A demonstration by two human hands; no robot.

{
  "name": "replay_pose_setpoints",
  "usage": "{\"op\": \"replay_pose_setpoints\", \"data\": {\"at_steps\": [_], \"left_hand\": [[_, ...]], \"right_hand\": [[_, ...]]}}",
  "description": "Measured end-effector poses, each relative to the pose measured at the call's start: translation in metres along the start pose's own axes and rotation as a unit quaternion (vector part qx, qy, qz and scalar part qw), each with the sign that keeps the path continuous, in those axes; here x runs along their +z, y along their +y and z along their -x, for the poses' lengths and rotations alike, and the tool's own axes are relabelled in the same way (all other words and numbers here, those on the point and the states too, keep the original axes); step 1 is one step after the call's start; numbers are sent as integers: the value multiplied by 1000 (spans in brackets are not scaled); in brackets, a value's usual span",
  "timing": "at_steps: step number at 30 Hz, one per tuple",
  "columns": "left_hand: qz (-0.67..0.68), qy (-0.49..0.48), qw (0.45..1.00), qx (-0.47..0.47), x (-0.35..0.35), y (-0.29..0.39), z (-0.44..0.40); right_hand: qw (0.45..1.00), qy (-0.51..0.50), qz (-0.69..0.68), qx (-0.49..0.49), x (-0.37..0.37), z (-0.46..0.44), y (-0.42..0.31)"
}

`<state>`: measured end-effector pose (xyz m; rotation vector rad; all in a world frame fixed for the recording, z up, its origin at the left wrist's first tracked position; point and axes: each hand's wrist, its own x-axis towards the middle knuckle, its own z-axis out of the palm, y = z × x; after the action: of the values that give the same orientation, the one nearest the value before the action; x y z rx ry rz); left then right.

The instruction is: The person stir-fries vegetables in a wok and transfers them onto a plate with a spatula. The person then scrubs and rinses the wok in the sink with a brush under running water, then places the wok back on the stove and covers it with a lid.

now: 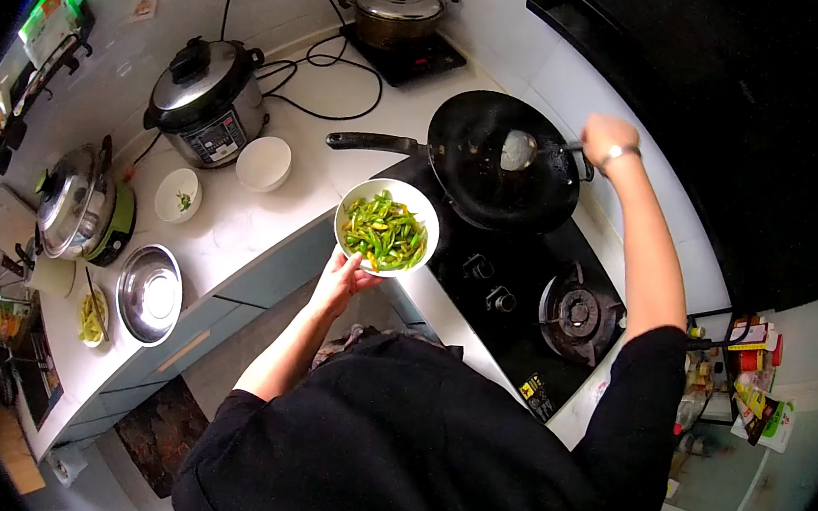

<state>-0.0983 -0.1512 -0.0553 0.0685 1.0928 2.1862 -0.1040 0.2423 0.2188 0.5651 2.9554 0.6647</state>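
Observation:
My left hand [337, 284] grips the near rim of a white bowl [342, 218] filled with sliced green peppers [387, 232]. The bowl is held up near the counter's front edge, left of the stove. My right hand [607, 139] is closed around the handle of a metal ladle [517, 152], above the right side of a black wok [465, 184]. The ladle's head is inside the wok, whose dark inner surface shows around it. The wok's long handle [373, 143] points left over the counter.
A bare gas burner [578, 313] is on the black stove. Left along the counter stand a pressure cooker [209, 103], two white bowls [263, 164], a steel basin [150, 295] and a green electric pot [89, 200]. A lidded pot [398, 16] sits at the back, near loose black cords [369, 104].

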Motion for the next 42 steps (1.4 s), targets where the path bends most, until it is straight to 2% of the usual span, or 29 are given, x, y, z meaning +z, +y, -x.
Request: {"op": "replay_pose_setpoints", "data": {"at_steps": [5, 8, 11, 13, 16, 19, 22, 25, 29, 33, 36, 38, 40, 41, 42], "left_hand": [[-15, 25, 999, -26, -6, -11, -10], [-33, 4, 999, -40, -8, -15, -18], [-7, -4, 1000, -26, -5, -17, -26], [-44, 0, 998, -51, -3, -14, -28], [-10, -26, 999, -45, 4, -19, -37], [9, -49, 998, -47, -1, -25, -44], [-6, -43, 997, -62, 5, -27, -42], [-5, -25, 997, -67, 6, -18, -29], [31, -28, 998, -36, -4, -11, -15], [49, -25, 998, 4, -21, 3, 4], [59, 2, 998, 29, -48, 7, 16], [73, 27, 996, 52, -69, 12, 29], [104, 71, 990, 70, -85, 16, 45], [104, 87, 987, 84, -95, 20, 54], [111, 133, 981, 85, -104, 23, 63]], "right_hand": [[988, 55, 59, -134, -66, -5, -107], [987, 49, 27, -151, -80, 17, -116], [984, 73, -12, -164, -72, 36, -101], [979, 88, -50, -179, -61, 50, -89], [975, 59, -70, -201, -72, 83, -69], [948, 139, -108, -266, -90, 119, -36], [949, 176, -106, -237, -125, 171, -21], [949, 212, -103, -210, -133, 209, -38], [947, 227, -125, -191, -109, 234, -64], [933, 246, -208, -160, -72, 244, -85], [894, 222, -379, -91, -36, 240, -99], [857, 156, -491, -14, -6, 239, -113], [788, 117, -602, 60, 18, 237, -125], [775, 121, -615, 84, 40, 237, -129], [719, 125, -674, 116, 60, 234, -135]]}}
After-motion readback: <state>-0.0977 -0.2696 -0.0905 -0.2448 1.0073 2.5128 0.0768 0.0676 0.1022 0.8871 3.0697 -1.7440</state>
